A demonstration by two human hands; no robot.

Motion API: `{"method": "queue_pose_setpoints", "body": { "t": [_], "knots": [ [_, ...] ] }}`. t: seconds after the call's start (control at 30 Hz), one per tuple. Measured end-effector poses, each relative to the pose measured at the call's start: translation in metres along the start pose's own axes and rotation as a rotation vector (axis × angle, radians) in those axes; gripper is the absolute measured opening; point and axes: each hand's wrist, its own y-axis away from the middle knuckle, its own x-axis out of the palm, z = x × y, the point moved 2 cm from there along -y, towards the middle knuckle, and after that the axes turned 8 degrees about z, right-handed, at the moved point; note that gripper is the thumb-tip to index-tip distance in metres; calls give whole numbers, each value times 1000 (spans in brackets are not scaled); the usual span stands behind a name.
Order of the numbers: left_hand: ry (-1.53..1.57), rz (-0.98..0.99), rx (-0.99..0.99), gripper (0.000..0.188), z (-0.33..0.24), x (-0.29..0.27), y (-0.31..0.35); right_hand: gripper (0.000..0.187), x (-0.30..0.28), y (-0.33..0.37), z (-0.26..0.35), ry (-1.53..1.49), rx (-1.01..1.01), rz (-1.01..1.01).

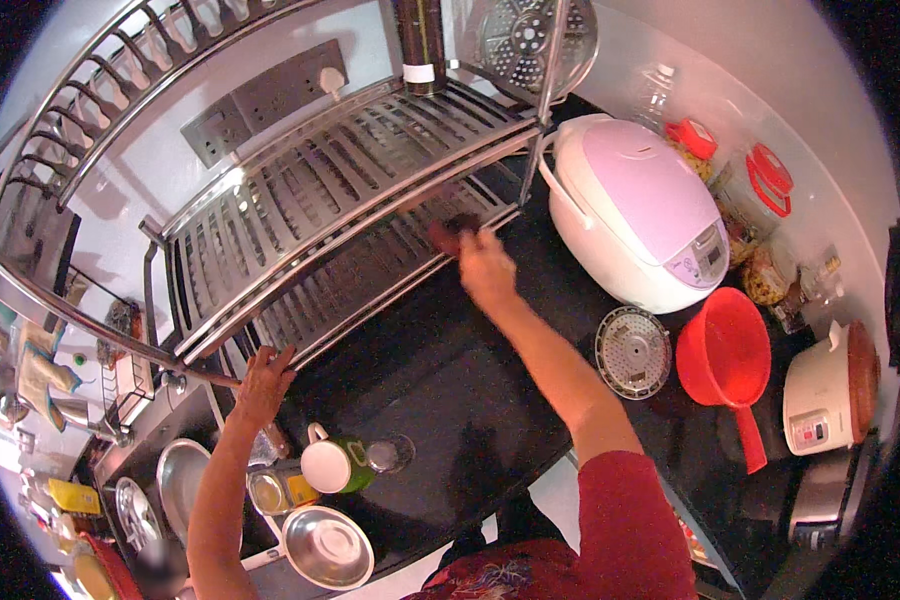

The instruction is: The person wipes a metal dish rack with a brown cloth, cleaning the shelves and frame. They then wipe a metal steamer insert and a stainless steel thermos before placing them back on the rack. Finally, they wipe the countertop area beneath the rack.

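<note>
A two-tier metal dish rack (340, 165) with slatted shelves stands on the black counter. My right hand (487, 268) is closed on a small dark reddish-brown thing (454, 232) at the front of the lower shelf, toward its right end. That thing is smeared by motion, and its kind cannot be made out. At the rack's lower left front corner, my left hand (264, 384) has its fingers curled on the front rail. Just below the left hand are a green and white mug (332, 467), a clear glass (390, 453) and a steel pan (328, 547).
A white and pink rice cooker (630, 210) stands right of the rack. Near it are a perforated steel disc (633, 352), a red dipper (722, 350) and a cream appliance (820, 395). Red-lidded jars (768, 180) line the wall. Steel vessels (183, 478) sit at left.
</note>
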Motion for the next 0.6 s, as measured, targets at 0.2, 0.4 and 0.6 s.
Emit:
{"method": "queue_pose_setpoints", "body": {
  "t": [0.2,0.4,0.6],
  "knots": [
    [-36,-50,28,39,15,13,-3,19,-22,-49,-34,0,375,174],
    [101,102,-96,47,0,-5,-6,14,-15,-3,54,-83,-43,287],
    [437,115,-303,82,2,-12,-2,11,-9,48,172,-318,-599,353]
  ]
}}
